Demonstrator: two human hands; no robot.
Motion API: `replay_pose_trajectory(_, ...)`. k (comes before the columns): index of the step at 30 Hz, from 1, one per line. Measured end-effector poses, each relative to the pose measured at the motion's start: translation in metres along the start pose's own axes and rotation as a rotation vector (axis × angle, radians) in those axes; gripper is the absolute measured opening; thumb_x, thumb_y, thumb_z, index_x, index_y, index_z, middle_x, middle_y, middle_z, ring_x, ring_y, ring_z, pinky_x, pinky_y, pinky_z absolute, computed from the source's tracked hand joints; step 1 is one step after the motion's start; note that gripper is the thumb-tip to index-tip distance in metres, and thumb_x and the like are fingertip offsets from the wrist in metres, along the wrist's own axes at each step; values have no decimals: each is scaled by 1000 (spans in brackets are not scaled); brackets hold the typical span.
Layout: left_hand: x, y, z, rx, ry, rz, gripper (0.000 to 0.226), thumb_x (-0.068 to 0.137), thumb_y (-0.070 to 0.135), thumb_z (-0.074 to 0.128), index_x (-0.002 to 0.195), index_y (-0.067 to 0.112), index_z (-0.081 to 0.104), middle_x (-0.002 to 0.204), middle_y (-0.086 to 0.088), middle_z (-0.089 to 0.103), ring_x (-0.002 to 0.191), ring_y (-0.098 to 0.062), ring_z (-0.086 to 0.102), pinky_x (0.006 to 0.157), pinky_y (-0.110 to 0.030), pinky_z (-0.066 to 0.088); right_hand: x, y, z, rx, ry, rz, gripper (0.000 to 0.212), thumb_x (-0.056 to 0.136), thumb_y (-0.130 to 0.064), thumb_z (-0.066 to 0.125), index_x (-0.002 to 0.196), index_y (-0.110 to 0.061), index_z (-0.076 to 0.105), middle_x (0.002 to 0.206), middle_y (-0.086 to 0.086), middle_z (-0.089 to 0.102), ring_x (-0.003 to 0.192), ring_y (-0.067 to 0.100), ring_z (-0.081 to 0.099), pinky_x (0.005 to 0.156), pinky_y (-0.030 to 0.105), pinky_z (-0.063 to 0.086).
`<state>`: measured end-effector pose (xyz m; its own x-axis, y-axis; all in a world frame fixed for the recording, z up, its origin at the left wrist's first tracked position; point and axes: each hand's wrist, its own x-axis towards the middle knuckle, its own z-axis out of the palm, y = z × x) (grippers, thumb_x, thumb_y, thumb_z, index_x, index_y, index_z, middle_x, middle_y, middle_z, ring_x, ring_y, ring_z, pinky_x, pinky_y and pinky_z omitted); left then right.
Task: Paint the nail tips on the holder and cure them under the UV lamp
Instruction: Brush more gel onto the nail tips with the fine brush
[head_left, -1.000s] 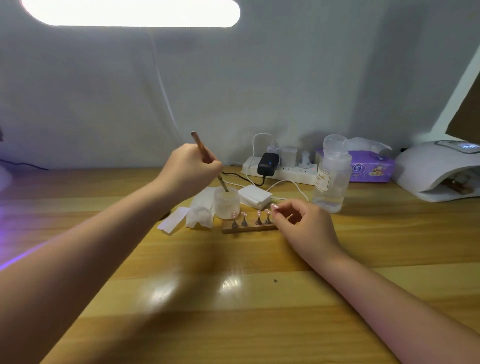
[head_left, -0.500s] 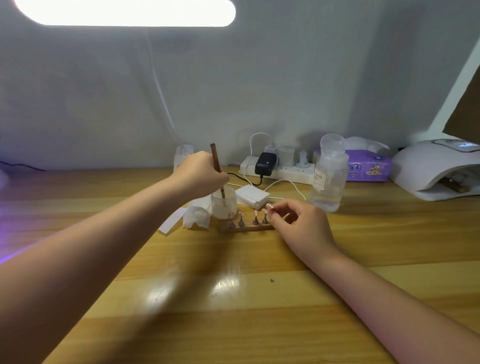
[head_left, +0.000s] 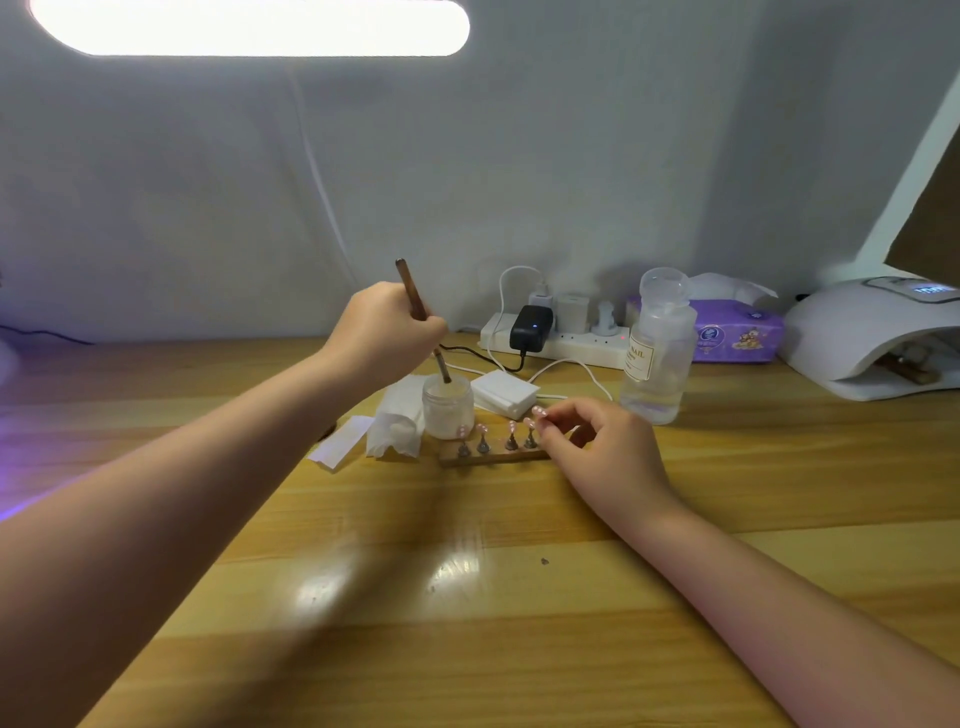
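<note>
A small wooden holder (head_left: 493, 458) lies on the table with several pink nail tips (head_left: 483, 429) standing on metal stands. My left hand (head_left: 382, 332) grips a brown brush (head_left: 410, 293), whose tip dips into a small frosted cup (head_left: 448, 408) just behind the holder's left end. My right hand (head_left: 605, 441) rests at the holder's right end, its fingers curled around the rightmost stand. The white UV lamp (head_left: 872, 338) sits at the far right, with another wooden holder inside its opening.
Folded white tissue (head_left: 397, 423) lies left of the cup. Behind stand a white box (head_left: 506, 394), a power strip with plugs (head_left: 561, 332), a clear bottle (head_left: 657, 348) and a purple tissue pack (head_left: 735, 332). A light bar glows overhead.
My left hand swung the brush more upright and lowered its tip into the frosted cup. My right hand stayed at the holder's right end.
</note>
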<state>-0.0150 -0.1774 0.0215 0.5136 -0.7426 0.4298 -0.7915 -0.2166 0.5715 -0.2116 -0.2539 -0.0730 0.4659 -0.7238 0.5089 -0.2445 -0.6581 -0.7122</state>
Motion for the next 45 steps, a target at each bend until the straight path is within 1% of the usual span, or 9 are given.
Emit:
replay_pose_trajectory(6,-4,-1,4,37,-48,4,24,89,15,54,77,1,68,78,-14,69,69,-20,59,56,-24,43,0,0,0,13,7,-10,10,85,-23,68,77,-28,69,68,-14,64,65,4,56,53,11,38)
replay_pose_trajectory(9,-4,-1,0,-21,56,18,23,87,15,53,73,3,67,73,-12,68,73,-28,63,62,-34,49,0,0,0,19,9,-11,9,85,-23,69,77,-28,69,69,-14,64,65,5,56,53,12,39)
replay_pose_trajectory(14,-6,-1,-4,-38,96,32,22,85,15,53,68,9,65,69,-6,65,70,-23,60,61,-30,45,-1,-1,0,27,14,-20,11,85,-23,69,77,-31,68,69,-13,65,66,5,56,53,12,39)
replay_pose_trajectory(18,-13,-5,-3,-64,174,47,20,86,16,57,75,7,71,70,-7,69,73,-24,64,67,-35,53,-1,-2,-2,59,6,-6,9,86,-24,69,81,-31,69,67,-12,65,63,-2,55,54,9,39)
replay_pose_trajectory(21,-31,-4,-3,-253,241,81,10,82,14,68,76,14,76,64,4,69,63,-14,66,67,-31,57,-2,-4,-4,89,9,0,12,85,-21,70,82,-33,69,66,-14,64,62,-7,55,55,7,40)
replay_pose_trajectory(26,-76,3,12,-589,188,177,10,87,10,68,81,17,72,67,-1,71,60,-16,70,49,-22,52,-2,-4,-3,166,37,63,11,82,-20,74,83,-31,73,72,-9,70,68,4,61,59,16,46)
replay_pose_trajectory(30,-103,1,29,-735,132,179,7,88,16,59,90,19,66,76,-3,71,67,-18,70,56,-31,57,-3,-5,-2,176,40,61,13,81,-15,74,87,-26,74,75,-12,71,70,4,63,61,16,49)
replay_pose_trajectory(37,-121,-11,34,-651,100,308,16,90,24,56,102,20,66,85,1,70,80,-18,69,71,-44,57,-6,-10,-2,196,38,-32,13,82,-12,73,89,-22,75,79,-10,72,70,7,65,64,20,53)
replay_pose_trajectory(45,-118,0,21,-645,181,485,14,92,5,60,104,1,66,88,-9,71,79,-20,71,69,-36,58,3,-25,-16,282,98,-60,16,85,-12,70,98,-22,71,85,-13,71,80,-4,66,66,10,50)
